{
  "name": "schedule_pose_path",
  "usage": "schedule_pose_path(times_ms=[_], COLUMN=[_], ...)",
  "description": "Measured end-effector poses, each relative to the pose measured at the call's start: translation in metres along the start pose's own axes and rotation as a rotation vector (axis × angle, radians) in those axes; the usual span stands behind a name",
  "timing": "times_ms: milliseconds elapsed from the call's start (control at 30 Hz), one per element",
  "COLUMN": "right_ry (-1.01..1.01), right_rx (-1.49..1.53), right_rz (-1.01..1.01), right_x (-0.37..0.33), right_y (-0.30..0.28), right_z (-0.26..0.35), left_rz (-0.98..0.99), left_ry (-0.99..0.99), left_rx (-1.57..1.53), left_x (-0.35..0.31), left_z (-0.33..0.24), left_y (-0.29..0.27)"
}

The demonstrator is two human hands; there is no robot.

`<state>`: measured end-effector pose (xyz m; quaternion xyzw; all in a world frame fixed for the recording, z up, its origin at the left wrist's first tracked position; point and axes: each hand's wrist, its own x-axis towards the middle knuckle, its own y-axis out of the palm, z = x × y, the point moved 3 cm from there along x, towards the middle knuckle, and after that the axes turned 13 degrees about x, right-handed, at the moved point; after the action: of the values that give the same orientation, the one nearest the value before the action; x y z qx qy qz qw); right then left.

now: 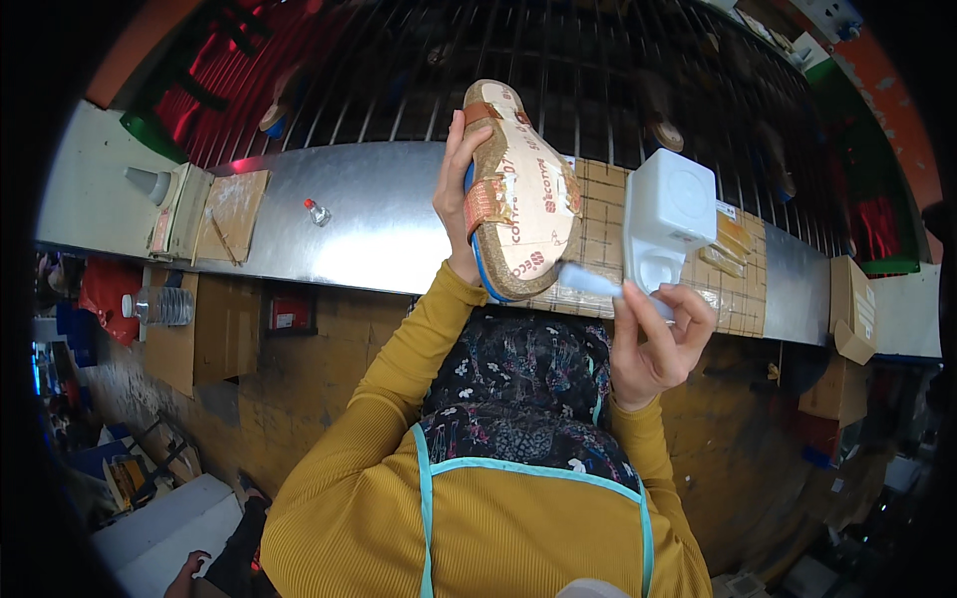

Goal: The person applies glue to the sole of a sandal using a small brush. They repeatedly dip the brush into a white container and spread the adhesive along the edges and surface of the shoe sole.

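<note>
My left hand (457, 199) grips a sandal (528, 194) by its left edge and holds it up over the bench. The sandal's underside faces me: a pale printed insole board with cork along its rim, brown strap ends folded onto it and blue along the lower left edge. In my right hand (660, 349), a pale brush (596, 283) is pinched between thumb and fingers. Its slightly blurred tip is close to the sandal's lower right edge; I cannot tell whether they touch. Just beyond this hand stands a white plastic dispenser (670, 204) with a small cup at its foot.
A taped cardboard sheet (598, 214) covers part of the metal bench (349, 179). Left lie a small red-capped bottle (317, 211) and a board with a thin stick (229, 224). Beyond runs a dark rack of metal bars (379, 80). A cardboard box (852, 309) stands at right.
</note>
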<state>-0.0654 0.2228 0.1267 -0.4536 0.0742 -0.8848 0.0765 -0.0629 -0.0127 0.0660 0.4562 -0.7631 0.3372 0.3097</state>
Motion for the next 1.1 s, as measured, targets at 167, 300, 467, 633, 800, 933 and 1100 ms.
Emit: schedule_pose_path(times_ms=[167,300,467,633,800,933,1100], right_ry=[-0.233,-0.133,-0.199,-0.178,-0.219,-0.184,-0.080], right_rx=[-0.167,-0.004,-0.189,-0.048,-0.178,0.069,0.125], right_rz=[0.217,0.166,0.185,0.153,0.153,0.193,0.120], right_x=[0.002,0.007,0.003,0.005,0.006,0.005,0.006], right_y=[0.002,-0.001,-0.001,0.000,-0.001,-0.001,0.003], right_z=[0.022,0.020,0.020,0.019,0.016,0.019,-0.008], left_rz=[0.111,0.176,0.125,0.223,0.244,0.274,0.301], left_ry=[-0.114,-0.124,-0.246,-0.335,-0.408,-0.372,-0.435], left_rx=[-0.236,-0.306,-0.525,-0.607,-0.708,-0.775,-0.829], left_x=[-0.004,0.000,0.000,0.002,-0.001,-0.004,-0.008], left_z=[-0.003,-0.014,-0.024,-0.036,-0.043,-0.044,-0.052], left_y=[0.003,0.001,0.003,0.001,0.000,0.003,0.005])
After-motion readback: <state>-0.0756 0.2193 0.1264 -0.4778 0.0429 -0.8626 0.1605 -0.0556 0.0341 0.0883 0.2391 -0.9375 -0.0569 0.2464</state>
